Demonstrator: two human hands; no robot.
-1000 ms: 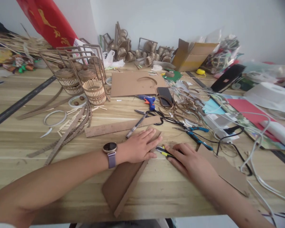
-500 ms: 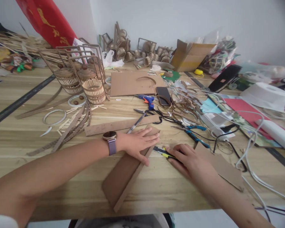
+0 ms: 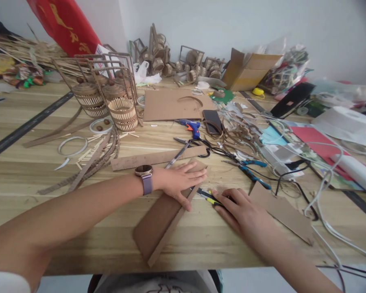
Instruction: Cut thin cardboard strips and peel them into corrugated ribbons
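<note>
My left hand (image 3: 183, 180) lies flat with fingers stretched over a long brown cardboard piece (image 3: 158, 226), pressing it to the wooden table. My right hand (image 3: 236, 207) is closed around a yellow and black utility knife (image 3: 212, 199). The knife's blade points left and meets the right edge of the cardboard, beside my left thumb. Above my left hand lie a cardboard strip (image 3: 134, 161), a pen (image 3: 177, 154) and black-handled scissors (image 3: 195, 141). Right of my right hand is another cardboard piece (image 3: 282, 213).
A blue glue gun (image 3: 191, 127), a phone (image 3: 212, 121) and blue-handled pliers (image 3: 251, 173) lie beyond my hands. Small slatted baskets (image 3: 123, 114) with frames stand at the left. White cables (image 3: 323, 187) run along the right. An open cardboard box (image 3: 253, 71) stands at the back.
The knife's blade has shifted slightly left onto the cardboard's edge. My left hand stays pressed on the cardboard. The whole view has shifted a little.
</note>
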